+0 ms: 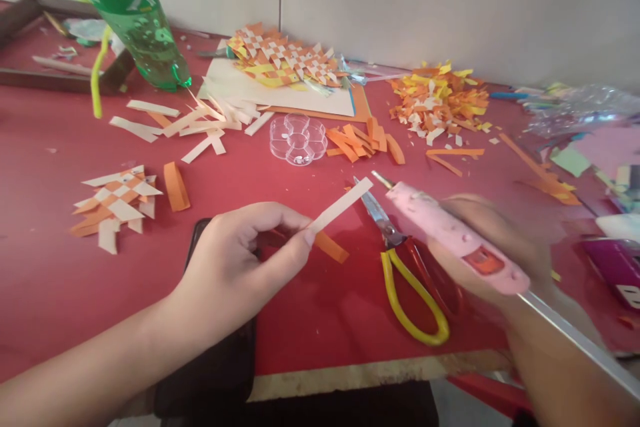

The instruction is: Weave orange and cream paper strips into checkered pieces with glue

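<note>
One view, from the person's head: it looks forward and down across the red table point(50, 293) from its near edge to the wall point(450, 0) at the far edge, close above the left hand point(235, 260) and right hand point(495, 247)

Near left: bare desk point(45, 293) gives you clear passage between the small woven piece point(116, 203) and the front edge. Centre: the scissors point(395, 240) lie flat between your left grip point(235, 260), whose white strip point(343, 203) juts toward their tips, and your right grip point(510, 233) with the glue gun point(445, 230). Beyond: clear box point(297, 139), loose strips point(200, 127) and scrap heap point(437, 100) crowd the way; a green bottle point(130, 13) rises far left. A dark phone point(220, 380) lies under your left wrist.
</note>
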A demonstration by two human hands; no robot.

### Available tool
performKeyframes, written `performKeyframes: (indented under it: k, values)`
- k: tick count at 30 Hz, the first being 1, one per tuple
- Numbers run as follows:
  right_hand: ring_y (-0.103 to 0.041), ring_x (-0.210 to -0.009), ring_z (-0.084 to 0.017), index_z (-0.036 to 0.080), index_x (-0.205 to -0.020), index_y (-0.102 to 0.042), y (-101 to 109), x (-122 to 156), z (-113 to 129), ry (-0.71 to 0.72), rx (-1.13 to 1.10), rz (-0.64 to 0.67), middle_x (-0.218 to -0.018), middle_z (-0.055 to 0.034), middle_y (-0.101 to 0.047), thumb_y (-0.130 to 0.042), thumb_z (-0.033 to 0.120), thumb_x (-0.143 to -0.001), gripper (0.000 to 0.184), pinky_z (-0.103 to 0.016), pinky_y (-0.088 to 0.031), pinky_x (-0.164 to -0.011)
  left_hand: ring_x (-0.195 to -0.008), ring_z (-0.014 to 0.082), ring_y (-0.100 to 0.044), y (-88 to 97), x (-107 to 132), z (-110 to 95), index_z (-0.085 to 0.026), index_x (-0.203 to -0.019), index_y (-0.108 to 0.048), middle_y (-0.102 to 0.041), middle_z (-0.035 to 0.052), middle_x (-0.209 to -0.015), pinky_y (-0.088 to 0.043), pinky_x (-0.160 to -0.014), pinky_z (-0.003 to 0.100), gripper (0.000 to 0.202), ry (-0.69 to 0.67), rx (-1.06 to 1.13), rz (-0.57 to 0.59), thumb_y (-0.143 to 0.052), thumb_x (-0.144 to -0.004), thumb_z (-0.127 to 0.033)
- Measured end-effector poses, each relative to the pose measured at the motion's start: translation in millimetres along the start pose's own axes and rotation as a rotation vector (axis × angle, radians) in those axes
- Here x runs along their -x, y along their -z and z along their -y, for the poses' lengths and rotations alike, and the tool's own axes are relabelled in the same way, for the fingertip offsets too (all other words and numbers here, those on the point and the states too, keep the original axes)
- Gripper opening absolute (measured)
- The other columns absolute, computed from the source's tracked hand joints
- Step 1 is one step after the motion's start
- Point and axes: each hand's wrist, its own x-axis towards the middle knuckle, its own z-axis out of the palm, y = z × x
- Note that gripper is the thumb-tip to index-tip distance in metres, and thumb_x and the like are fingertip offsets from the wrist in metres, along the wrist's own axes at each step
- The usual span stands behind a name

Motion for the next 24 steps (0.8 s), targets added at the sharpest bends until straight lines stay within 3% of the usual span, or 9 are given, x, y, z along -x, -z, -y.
performKeyframes:
  k: [4,7,12,15,18,24]
  values:
    - [-0.069,-0.073,-0.026,0.025,-0.111,-0.053,19,8,-39,0.090,0.267,0.268,-0.089,-0.0080,-0.073,-0.055,0.015,-0.077,0.035,-0.047,-0.048,-0.079,-0.067,0.0094,-0.064,0.9,0,1,-0.024,-0.083,-0.070,-0.069,-0.0042,-0.074,-0.052,-0.062,0.015,0.014,0.041,0.153,0.037,-0.066,-0.087,-0.036]
    - [-0.070,-0.087,-0.032,0.026,-0.114,-0.053,26,23,-68,0.006,0.332,0.340,-0.102,-0.0134,-0.072,-0.053,0.014,-0.073,0.043,-0.049,-0.046,-0.080,-0.068,0.0089,-0.064,1.1,-1,1,-0.024,-0.085,-0.070,-0.069,-0.0041,-0.076,-0.052,-0.062,0.013,0.015,0.056,0.225,0.048,-0.066,-0.088,-0.038]
    - [-0.067,-0.083,-0.034,0.029,-0.092,-0.063,38,21,-98,-0.158,0.250,0.376,-0.088,-0.0102,-0.072,-0.047,0.021,-0.065,0.032,-0.050,-0.048,-0.074,-0.068,0.0088,-0.063,-1.0,-3,-1,-0.022,-0.082,-0.069,-0.069,-0.0036,-0.074,-0.050,-0.061,0.012,0.017,0.094,0.253,0.063,-0.070,-0.085,-0.039]
    - [-0.065,-0.085,-0.033,0.028,-0.088,-0.066,44,-1,-89,-0.216,0.280,0.350,-0.089,-0.0094,-0.073,-0.047,0.022,-0.066,0.030,-0.052,-0.047,-0.078,-0.068,0.0088,-0.062,-2.1,-3,-1,-0.022,-0.081,-0.069,-0.069,-0.0034,-0.075,-0.049,-0.061,0.013,0.018,0.112,0.265,0.082,-0.070,-0.084,-0.039]
    - [-0.065,-0.084,-0.030,0.024,-0.089,-0.064,36,-31,-65,-0.284,0.322,0.244,-0.091,-0.0110,-0.072,-0.047,0.020,-0.072,0.024,-0.051,-0.047,-0.083,-0.069,0.0087,-0.062,-2.9,-4,0,-0.022,-0.082,-0.069,-0.069,-0.0037,-0.076,-0.049,-0.063,0.013,0.017,0.109,0.275,0.093,-0.071,-0.084,-0.039]
    - [-0.068,-0.089,-0.027,0.022,-0.092,-0.060,-23,-86,-29,-0.353,0.273,0.291,-0.093,-0.0072,-0.074,-0.058,0.033,-0.081,0.016,-0.045,-0.046,-0.087,-0.070,0.0089,-0.063,-3.7,-5,2,-0.023,-0.083,-0.069,-0.069,-0.0043,-0.076,-0.049,-0.065,0.014,0.016,0.093,0.281,0.113,-0.069,-0.086,-0.039]
